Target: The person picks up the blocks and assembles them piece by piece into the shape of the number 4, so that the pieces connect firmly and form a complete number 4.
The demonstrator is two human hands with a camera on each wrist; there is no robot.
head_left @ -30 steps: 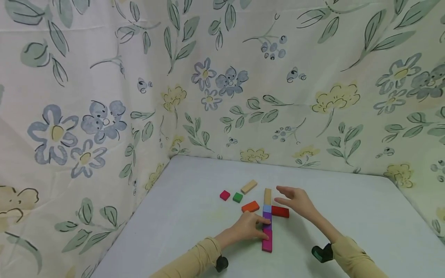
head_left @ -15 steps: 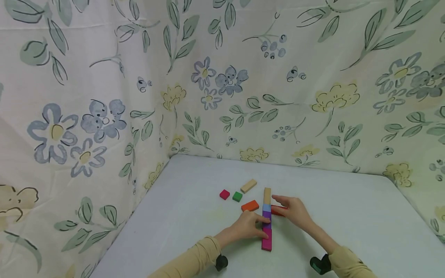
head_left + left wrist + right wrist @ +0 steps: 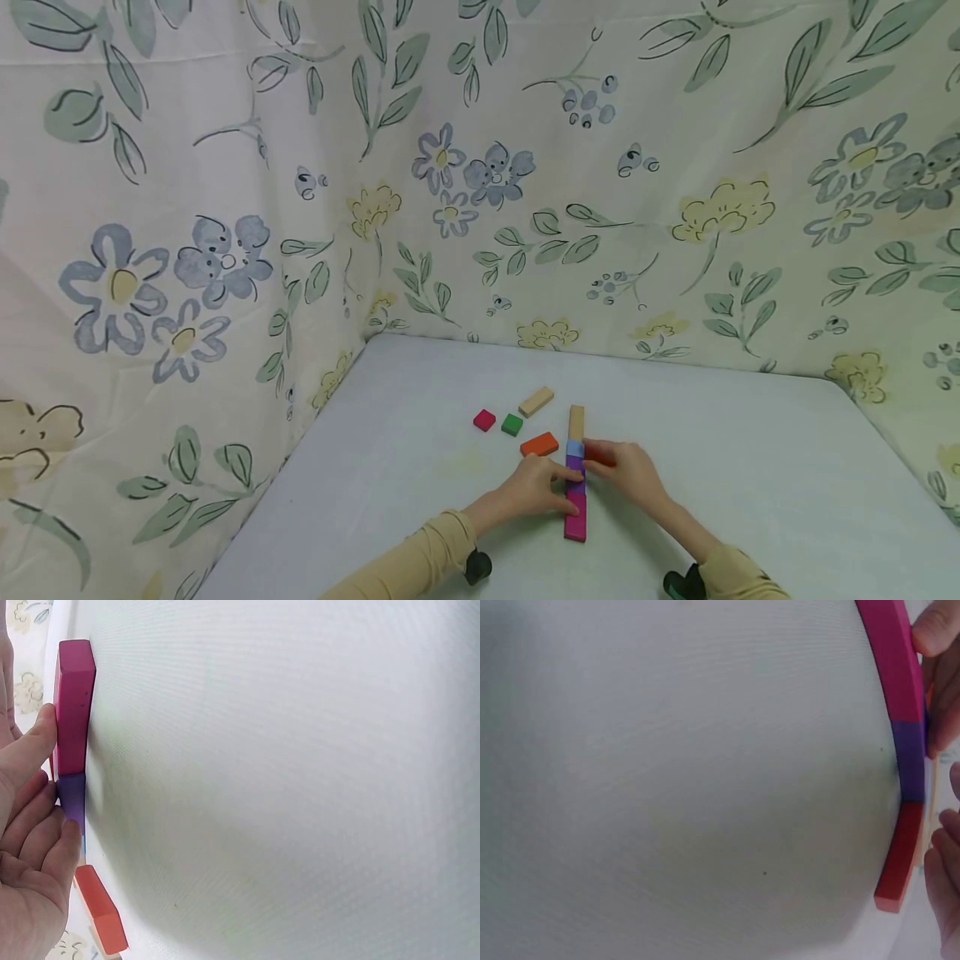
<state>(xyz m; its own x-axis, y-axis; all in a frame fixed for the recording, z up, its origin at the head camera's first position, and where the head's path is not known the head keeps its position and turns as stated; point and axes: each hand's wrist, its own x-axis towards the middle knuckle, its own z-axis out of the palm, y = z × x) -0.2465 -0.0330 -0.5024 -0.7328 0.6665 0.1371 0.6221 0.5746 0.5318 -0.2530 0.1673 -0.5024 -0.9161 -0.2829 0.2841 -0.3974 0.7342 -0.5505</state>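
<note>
A row of wooden blocks stretches away from me in the head view: magenta (image 3: 575, 529), purple (image 3: 574, 462), light blue (image 3: 575, 449) and tan (image 3: 576, 422). My left hand (image 3: 528, 490) rests on this row from the left, thumb on the magenta block and forefinger across the purple one. From the other side my right hand (image 3: 630, 471) reaches in, fingertips right at the light blue and purple blocks. It covers a red block (image 3: 901, 855) in the head view. The right wrist view shows that block meeting the row's side, with the right fingers bent loosely beside it.
Left of the row lie an orange block (image 3: 539, 443), a green block (image 3: 512, 425), a small crimson block (image 3: 484, 420) and another tan block (image 3: 536, 402). All sit on a white table (image 3: 420, 375). Flowered cloth (image 3: 480, 275) hangs behind and to the left.
My right hand has moved down and left over the red block, up to the row, its thumb and forefinger drawing closer together. The left hand has stayed in place on the blocks.
</note>
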